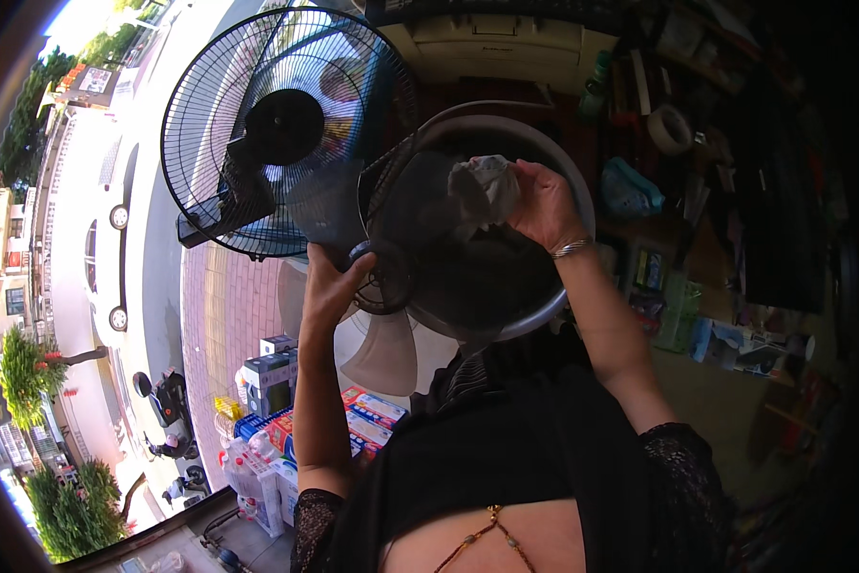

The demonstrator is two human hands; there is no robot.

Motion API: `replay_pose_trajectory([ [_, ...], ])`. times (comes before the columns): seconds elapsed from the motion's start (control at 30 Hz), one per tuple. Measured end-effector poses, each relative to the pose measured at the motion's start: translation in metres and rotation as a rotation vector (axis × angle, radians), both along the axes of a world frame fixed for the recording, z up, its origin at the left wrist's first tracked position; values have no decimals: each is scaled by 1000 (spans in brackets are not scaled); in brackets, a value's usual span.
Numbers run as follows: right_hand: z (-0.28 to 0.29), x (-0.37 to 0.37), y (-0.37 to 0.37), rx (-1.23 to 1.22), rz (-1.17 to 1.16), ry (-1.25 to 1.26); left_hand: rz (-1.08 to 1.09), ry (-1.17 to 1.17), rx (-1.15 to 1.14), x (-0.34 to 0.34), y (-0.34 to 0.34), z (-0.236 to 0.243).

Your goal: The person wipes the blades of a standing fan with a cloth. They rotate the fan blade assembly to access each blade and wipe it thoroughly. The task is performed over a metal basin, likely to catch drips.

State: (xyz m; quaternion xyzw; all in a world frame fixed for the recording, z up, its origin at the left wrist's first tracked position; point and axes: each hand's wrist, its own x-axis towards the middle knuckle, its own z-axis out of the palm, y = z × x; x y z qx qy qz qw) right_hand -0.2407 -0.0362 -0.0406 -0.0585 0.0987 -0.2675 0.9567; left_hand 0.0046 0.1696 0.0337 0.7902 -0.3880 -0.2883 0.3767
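My right hand [549, 205] is closed on a crumpled, pale grey cloth [487, 191], holding it above a large round basin [574, 177] with a dark inside. With my left hand [332, 285] I grip a fan blade [383, 355] piece by its dark round hub [383, 277]; its blades are pale and see-through. Part of that hand's fingers is hidden behind the piece. Just beyond it, at the upper left, stands an electric fan's black wire cage [200, 72] with a dark round centre [284, 127].
Boxes and packages [275, 372] are stacked at the lower left. A roll of tape [670, 129], a light blue bag [630, 189] and a green bottle [595, 81] lie among clutter on the right. Pale drawers [491, 53] stand at the far side; a street with a white car [114, 244] shows left.
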Motion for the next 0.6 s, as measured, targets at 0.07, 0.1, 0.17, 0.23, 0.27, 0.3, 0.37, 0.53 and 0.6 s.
replay_pose_trajectory([
  [0.07,13,2,5,-13,-33,45,1,-35,9,-2,-2,4],
  [0.1,14,3,7,-17,-28,38,1,-26,7,-1,-2,5],
  [0.17,11,4,12,-21,-16,28,1,-5,9,-2,-2,4],
  [0.23,0,16,19,19,90,-36,1,-42,37,-4,-5,1],
  [0.27,1,24,24,40,143,-69,1,-62,52,-5,-6,-1],
  [0.3,3,31,32,61,137,-67,14,-86,51,-4,-5,-3],
  [0.37,7,34,40,111,130,-63,43,-136,37,-1,-4,-8],
  [0.53,6,17,30,54,110,-104,42,-126,-92,6,6,-5],
  [0.6,-8,8,14,26,41,-169,58,-120,-98,6,9,-1],
])
